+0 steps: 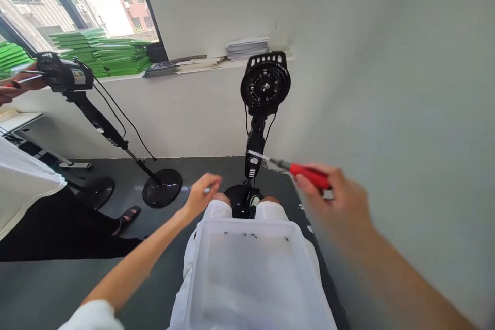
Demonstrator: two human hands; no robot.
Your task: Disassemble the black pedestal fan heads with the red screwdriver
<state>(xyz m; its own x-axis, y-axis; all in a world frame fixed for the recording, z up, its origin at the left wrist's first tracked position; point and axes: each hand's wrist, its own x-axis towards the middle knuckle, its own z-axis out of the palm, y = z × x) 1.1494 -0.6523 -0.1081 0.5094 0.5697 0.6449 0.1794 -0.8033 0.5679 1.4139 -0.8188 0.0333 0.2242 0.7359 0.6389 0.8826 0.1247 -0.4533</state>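
Note:
My right hand (340, 198) is closed around the red handle of a screwdriver (309, 174), its pale shaft pointing left across the stand's control panel. My left hand (201, 195) hangs over my knee, fingers curled together; whether anything small is between them I cannot make out. In front of me stands a black pedestal fan (266, 87), its round head bare, without blades or cage. On my lap lies a translucent white plastic tray (255, 278), with several small dark screws (249, 235) near its far edge.
At the left, a co-worker's hand (21, 85) is by another fan on a stand (73, 73). Green stacks (104, 54) and papers (247, 49) lie on the windowsill. A wall (417, 113) rises close at my right. The co-worker's foot (127, 218) is on the floor.

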